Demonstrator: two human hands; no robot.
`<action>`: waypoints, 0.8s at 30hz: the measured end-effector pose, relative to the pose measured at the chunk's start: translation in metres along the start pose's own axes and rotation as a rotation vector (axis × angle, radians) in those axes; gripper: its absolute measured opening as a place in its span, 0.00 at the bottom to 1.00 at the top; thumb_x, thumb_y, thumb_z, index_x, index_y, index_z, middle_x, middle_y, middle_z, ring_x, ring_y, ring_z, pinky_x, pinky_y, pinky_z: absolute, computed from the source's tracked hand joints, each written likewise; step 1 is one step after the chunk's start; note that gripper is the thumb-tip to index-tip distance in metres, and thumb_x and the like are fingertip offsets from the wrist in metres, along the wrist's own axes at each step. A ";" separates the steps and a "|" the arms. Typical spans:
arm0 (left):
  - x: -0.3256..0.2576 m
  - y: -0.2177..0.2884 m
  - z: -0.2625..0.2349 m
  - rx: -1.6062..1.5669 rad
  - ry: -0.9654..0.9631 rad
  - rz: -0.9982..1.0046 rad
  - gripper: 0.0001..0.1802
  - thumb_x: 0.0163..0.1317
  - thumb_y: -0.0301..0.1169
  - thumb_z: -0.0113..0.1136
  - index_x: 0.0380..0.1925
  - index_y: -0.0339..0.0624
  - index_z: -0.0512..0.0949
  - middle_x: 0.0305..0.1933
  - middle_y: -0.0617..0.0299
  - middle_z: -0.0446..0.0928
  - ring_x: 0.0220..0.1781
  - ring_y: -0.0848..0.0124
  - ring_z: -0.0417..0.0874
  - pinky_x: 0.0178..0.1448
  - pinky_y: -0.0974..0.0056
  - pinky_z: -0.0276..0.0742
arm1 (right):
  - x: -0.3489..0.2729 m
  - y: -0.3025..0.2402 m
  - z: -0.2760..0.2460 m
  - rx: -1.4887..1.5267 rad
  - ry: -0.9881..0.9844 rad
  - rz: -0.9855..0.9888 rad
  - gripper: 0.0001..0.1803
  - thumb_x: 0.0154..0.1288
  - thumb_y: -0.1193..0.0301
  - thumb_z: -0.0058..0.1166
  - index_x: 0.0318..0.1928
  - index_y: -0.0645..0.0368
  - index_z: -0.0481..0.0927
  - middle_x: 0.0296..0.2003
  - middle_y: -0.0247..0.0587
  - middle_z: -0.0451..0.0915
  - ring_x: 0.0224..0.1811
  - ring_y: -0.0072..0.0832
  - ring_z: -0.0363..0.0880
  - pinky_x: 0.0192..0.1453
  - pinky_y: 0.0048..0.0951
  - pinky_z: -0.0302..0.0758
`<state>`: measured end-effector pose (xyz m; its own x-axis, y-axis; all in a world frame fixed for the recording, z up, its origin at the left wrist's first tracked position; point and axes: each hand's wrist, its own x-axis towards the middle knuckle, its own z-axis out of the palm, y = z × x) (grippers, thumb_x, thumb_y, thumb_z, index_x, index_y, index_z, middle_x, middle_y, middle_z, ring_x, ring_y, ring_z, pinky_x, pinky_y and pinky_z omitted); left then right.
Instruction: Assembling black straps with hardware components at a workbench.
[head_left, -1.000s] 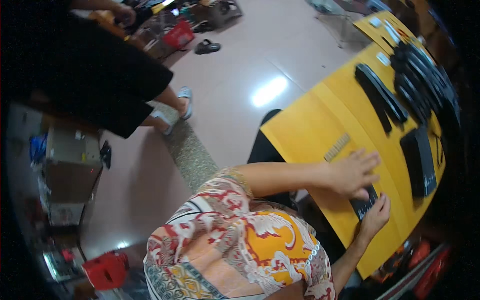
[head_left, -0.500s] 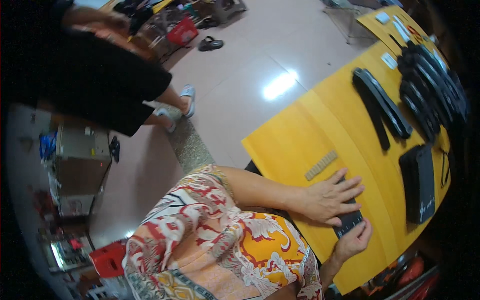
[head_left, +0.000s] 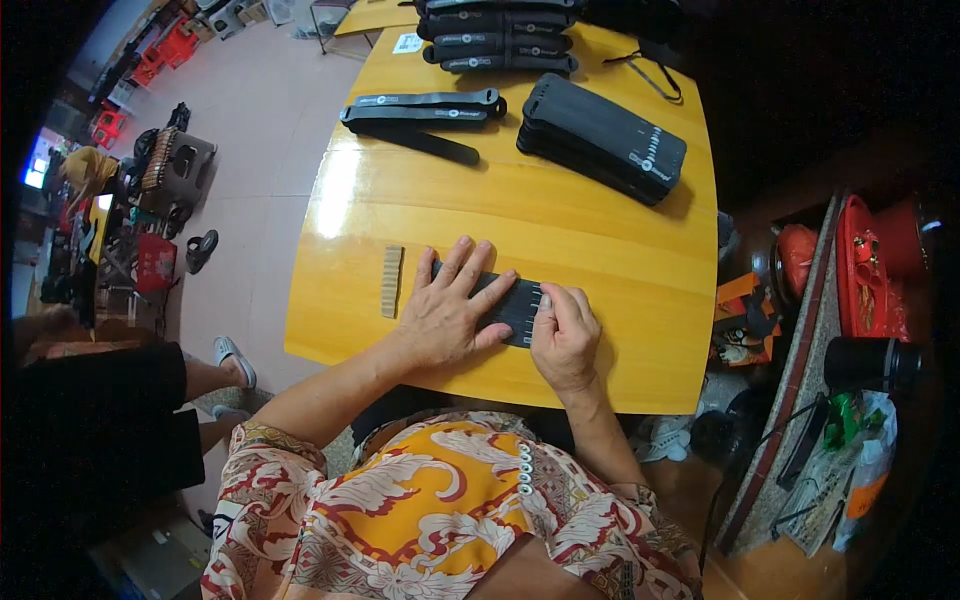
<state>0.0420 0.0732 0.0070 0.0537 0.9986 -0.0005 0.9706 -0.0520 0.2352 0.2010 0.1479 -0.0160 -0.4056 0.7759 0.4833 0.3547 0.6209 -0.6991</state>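
Observation:
A flat black rectangular piece (head_left: 512, 312) with short white marks near its right end lies on the yellow table (head_left: 440, 225). My left hand (head_left: 442, 310) rests flat across it, fingers spread, covering its left part. At the right end, my right hand (head_left: 565, 340) is closed, thumb and fingers pinching that edge. Just left of my left hand is a small ridged tan strip (head_left: 392, 282), touched by neither hand. Beyond my hands stands a stack of black rectangular pieces (head_left: 600, 135) that look similar.
Folded black straps (head_left: 425, 115) lie at the far left of the table, with bundled black straps (head_left: 500, 38) behind. A person in black (head_left: 120, 430) stands at the left. To the right is a ledge (head_left: 790, 380) with a red tray (head_left: 868, 270) and a black cylinder (head_left: 870, 365).
The view has turned, bringing the table to the middle. My left hand remains flat on the black piece, and my right hand still holds its right end.

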 end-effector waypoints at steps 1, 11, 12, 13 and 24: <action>-0.001 0.001 0.001 0.014 0.012 -0.005 0.33 0.56 0.55 0.48 0.60 0.55 0.63 0.68 0.48 0.51 0.70 0.49 0.47 0.66 0.40 0.41 | -0.002 0.002 0.000 0.032 0.025 -0.006 0.10 0.51 0.81 0.50 0.36 0.64 0.74 0.27 0.49 0.73 0.29 0.47 0.74 0.31 0.40 0.72; -0.009 -0.012 0.016 0.010 0.194 0.045 0.33 0.52 0.54 0.49 0.57 0.52 0.67 0.63 0.46 0.58 0.67 0.49 0.54 0.64 0.39 0.45 | 0.002 -0.019 -0.004 -0.063 -0.055 0.036 0.07 0.58 0.78 0.49 0.37 0.68 0.76 0.32 0.54 0.75 0.35 0.48 0.75 0.37 0.38 0.73; -0.009 -0.009 0.013 -0.002 0.186 0.041 0.33 0.51 0.53 0.51 0.57 0.52 0.67 0.64 0.46 0.58 0.67 0.50 0.54 0.63 0.39 0.47 | 0.000 -0.014 -0.002 -0.072 -0.058 -0.019 0.07 0.58 0.79 0.49 0.37 0.67 0.75 0.32 0.54 0.75 0.35 0.49 0.74 0.37 0.39 0.73; -0.009 -0.006 0.011 -0.013 0.196 0.038 0.33 0.51 0.54 0.50 0.56 0.52 0.67 0.64 0.46 0.58 0.67 0.50 0.54 0.64 0.39 0.46 | 0.000 -0.015 -0.006 -0.117 -0.088 -0.059 0.08 0.57 0.79 0.49 0.38 0.67 0.75 0.32 0.54 0.75 0.35 0.49 0.74 0.37 0.39 0.72; -0.021 -0.007 0.013 -0.089 0.251 0.047 0.31 0.57 0.53 0.45 0.57 0.47 0.66 0.64 0.45 0.56 0.68 0.51 0.52 0.65 0.41 0.46 | -0.006 -0.029 -0.034 -0.519 -0.187 0.305 0.18 0.60 0.65 0.51 0.46 0.66 0.72 0.38 0.52 0.74 0.40 0.45 0.75 0.40 0.39 0.72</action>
<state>0.0369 0.0528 -0.0074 0.0277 0.9677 0.2505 0.9432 -0.1083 0.3142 0.2217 0.1290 0.0196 -0.3450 0.9232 0.1694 0.8215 0.3843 -0.4213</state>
